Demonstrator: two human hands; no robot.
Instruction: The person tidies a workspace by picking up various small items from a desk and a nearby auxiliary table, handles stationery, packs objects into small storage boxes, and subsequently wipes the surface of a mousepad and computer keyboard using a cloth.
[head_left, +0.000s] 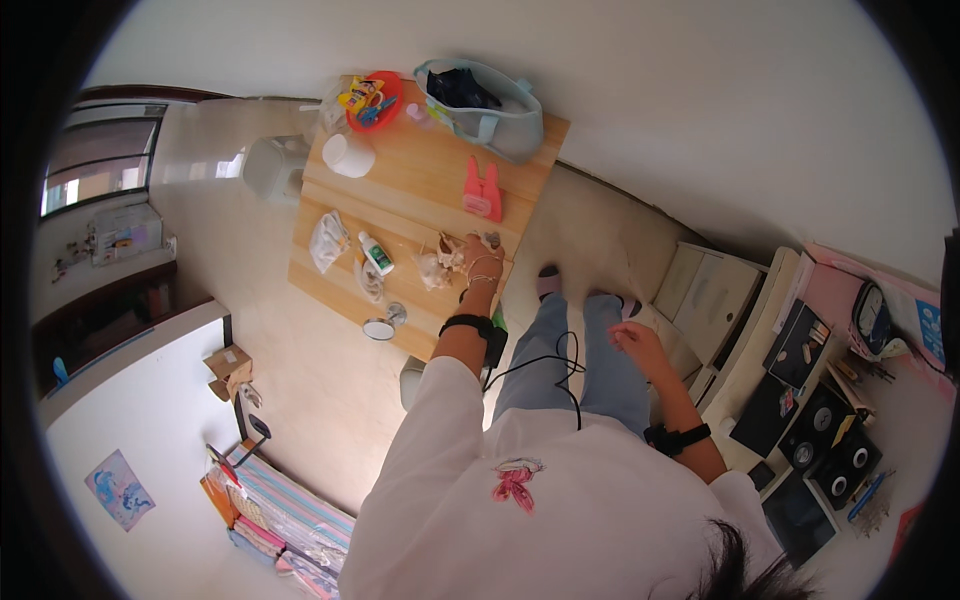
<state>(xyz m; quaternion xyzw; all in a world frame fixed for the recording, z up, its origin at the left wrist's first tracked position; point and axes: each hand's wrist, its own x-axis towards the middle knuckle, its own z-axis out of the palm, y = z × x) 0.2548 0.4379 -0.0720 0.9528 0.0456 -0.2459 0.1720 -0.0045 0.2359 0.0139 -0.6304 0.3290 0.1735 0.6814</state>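
Note:
My left hand (484, 259) reaches over the right edge of a wooden table, its fingers at a small greyish object (492, 239) beside a pale seashell (451, 253). Whether the fingers grip anything is too small to tell. Another spiky shell (433, 271) lies just left of it. Farther left are a white bottle with a green label (376, 253) and a crumpled white cloth (329, 241). A pink rabbit-eared holder (482, 191) rests beyond the hand. My right hand (636, 346) hangs in front of my legs, away from the table, fingers partly curled, with nothing visible in it.
At the table's far side stand a light blue tote bag (517, 127), a red basin (390, 110) with scissors and a white container (349, 155). A small round mirror (379, 328) is at the near left edge. A black cable (534, 358) crosses my lap; a cluttered desk (739, 375) stands right.

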